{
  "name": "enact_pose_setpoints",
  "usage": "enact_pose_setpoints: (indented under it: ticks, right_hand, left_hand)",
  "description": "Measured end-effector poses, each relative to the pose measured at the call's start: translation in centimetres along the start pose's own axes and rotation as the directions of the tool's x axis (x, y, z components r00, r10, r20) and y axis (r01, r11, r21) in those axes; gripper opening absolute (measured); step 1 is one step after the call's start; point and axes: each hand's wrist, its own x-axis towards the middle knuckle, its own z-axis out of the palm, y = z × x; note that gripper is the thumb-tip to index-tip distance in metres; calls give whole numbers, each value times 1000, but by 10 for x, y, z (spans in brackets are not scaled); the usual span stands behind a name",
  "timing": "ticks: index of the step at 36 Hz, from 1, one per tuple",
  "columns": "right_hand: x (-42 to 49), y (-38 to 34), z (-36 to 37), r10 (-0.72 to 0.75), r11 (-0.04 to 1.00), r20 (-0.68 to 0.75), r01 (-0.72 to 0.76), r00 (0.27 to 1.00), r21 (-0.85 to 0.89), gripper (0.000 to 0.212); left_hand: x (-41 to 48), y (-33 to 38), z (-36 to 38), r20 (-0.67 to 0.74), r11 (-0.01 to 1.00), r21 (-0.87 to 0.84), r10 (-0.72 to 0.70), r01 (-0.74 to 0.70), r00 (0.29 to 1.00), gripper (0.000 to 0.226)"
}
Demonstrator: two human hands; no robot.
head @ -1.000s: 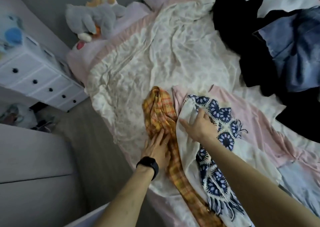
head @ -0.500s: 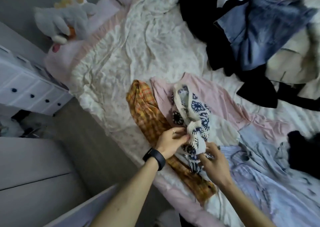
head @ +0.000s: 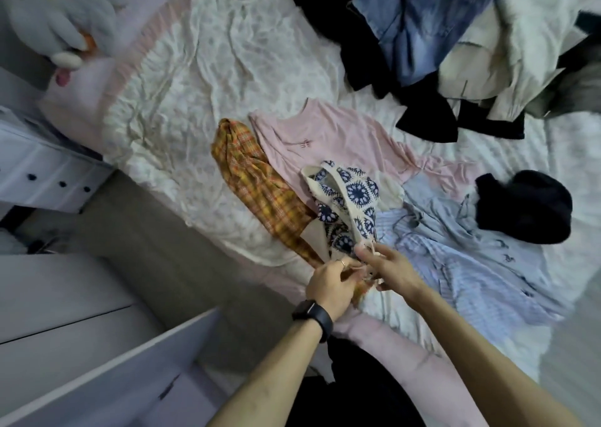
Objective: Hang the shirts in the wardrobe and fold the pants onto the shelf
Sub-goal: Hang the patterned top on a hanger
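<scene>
A white crochet top with navy flower motifs [head: 349, 205] lies bunched on the bed near its front edge. Both hands hold its lower end: my left hand [head: 331, 283], with a black watch on the wrist, grips the fabric, and my right hand [head: 390, 270] pinches its white strings. An orange plaid garment [head: 257, 186] lies just left of it. A pink shirt [head: 325, 137] lies flat behind. A pale blue striped shirt [head: 461, 257] is spread to the right.
A dark garment [head: 523, 208] sits on the striped shirt. A heap of black clothes, blue jeans [head: 419, 26] and cream pieces lies at the back right. A plush toy [head: 68, 26] lies at the bed's head, a white drawer unit [head: 42, 173] left, white panels [head: 97, 361] below.
The crochet top has been gathered from flat into a bunch and drawn towards the bed's front edge. Both hands moved down to its lower end. The view shifted right, showing more clothes.
</scene>
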Motion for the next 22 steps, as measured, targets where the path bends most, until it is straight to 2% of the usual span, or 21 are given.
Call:
enact_pose_setpoints:
  ticks: [2,4,6,9,12,14,17,19,20,22]
  right_hand:
    - [3,-2,1,-105,972,-82,84,991,-221,15]
    - [4,-5,0,-199,891,-149,116,969,-439,9]
    - [-1,-9,-3,-275,819,-166,140,947,-556,5]
    - [-13,-20,-11,-359,749,-125,205,925,-630,12]
    - [-28,-38,-20,-437,644,-25,294,899,-706,16]
    - [-39,-50,-25,-487,566,37,348,873,-747,14]
    - [-54,-66,-32,-535,494,105,411,838,-766,18]
    - [-64,-75,-37,-568,459,148,461,810,-759,22]
    - [-69,-79,-42,-582,443,158,475,797,-760,24]
    - [-77,-86,-50,-594,422,180,495,784,-759,25]
  left_hand:
    - [2,2,-5,48,999,44,8,-10,999,26]
    - [5,4,-13,93,998,56,5,-10,996,22]
    - [9,5,-27,86,999,38,-12,9,996,17]
    - [22,12,-56,14,998,61,-37,36,999,25]
    - [42,26,-81,-62,991,137,12,-3,998,43]
    - [54,40,-93,-65,983,175,60,-48,996,56]
    - [67,58,-104,-1,923,343,186,-174,983,71]
    - [72,68,-105,84,805,528,265,-269,960,73]
    - [74,73,-104,127,752,581,294,-311,947,71]
    - [76,82,-98,187,709,610,306,-355,933,58]
